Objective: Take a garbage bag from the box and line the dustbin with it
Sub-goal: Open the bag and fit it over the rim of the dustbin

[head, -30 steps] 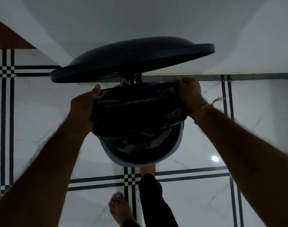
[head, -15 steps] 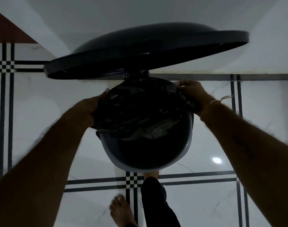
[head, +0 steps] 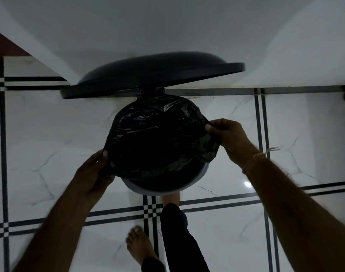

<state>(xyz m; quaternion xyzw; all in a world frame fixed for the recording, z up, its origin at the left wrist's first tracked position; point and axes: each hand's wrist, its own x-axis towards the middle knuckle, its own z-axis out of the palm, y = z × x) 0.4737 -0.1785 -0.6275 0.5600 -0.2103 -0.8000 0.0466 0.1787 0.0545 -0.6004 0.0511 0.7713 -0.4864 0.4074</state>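
A round dustbin (head: 195, 180) stands on the tiled floor below me, its dark lid (head: 154, 75) tilted up behind it. A black garbage bag (head: 158, 138) is stretched across most of the bin's mouth, covering the far rim; the near rim shows bare and grey. My left hand (head: 93, 173) pinches the bag's edge at the near left of the bin. My right hand (head: 228, 138) pinches the bag's edge at the right side. The garbage bag box is not in view.
My right foot (head: 171, 197) is at the bin's base, with a dark trouser leg (head: 179, 238) above it. My bare left foot (head: 140, 246) rests on the white marble floor (head: 50, 134) with black stripes. A white wall (head: 167, 26) rises behind the bin.
Both hands slid from the far rim toward me along the bin's sides, pulling the bag's edge down and outward. The bag now covers more of the mouth. The lid stays up.
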